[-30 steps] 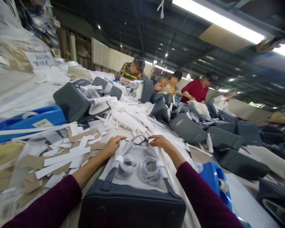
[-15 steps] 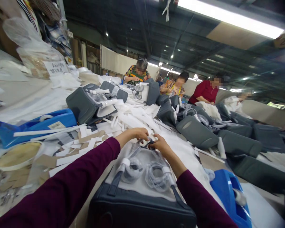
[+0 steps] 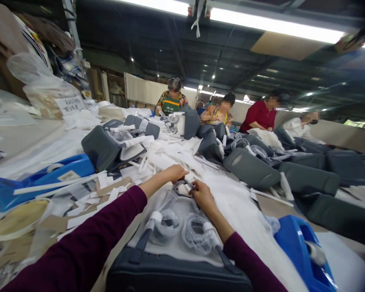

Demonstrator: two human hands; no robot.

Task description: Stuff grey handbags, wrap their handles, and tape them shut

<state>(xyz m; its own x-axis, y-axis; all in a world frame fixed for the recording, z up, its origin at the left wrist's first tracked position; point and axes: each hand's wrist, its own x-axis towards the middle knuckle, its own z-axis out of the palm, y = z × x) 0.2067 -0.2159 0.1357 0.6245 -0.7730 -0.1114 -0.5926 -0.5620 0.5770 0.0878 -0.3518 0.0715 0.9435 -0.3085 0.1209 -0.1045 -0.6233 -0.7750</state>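
Observation:
A dark blue-grey handbag (image 3: 179,269) stands before me at the bottom of the head view. Its handle (image 3: 170,198), wrapped in clear plastic, arches up from two straps with white wrapping round their lower ends. At the top of this arch, my left hand (image 3: 177,173) is closed on the handle, with its fingertips partly hidden. My right hand (image 3: 203,195) pinches the handle's right side, thumb and fingers bent. Plastic-wrapped coils (image 3: 197,233) hang below the handle, over a pale sheet (image 3: 178,207) that lies against the bag.
Blue tape dispensers stand at left (image 3: 63,172) and right (image 3: 304,251). Card and paper strips (image 3: 91,207) lie by my left arm, near a round tub (image 3: 20,219). More dark bags (image 3: 251,168) crowd the right and far side. Several co-workers (image 3: 172,99) are across the table.
My hands have moved slightly apart at the handle's top, the right one lower. More of the handle's arch shows between them. The camera view has shifted a little.

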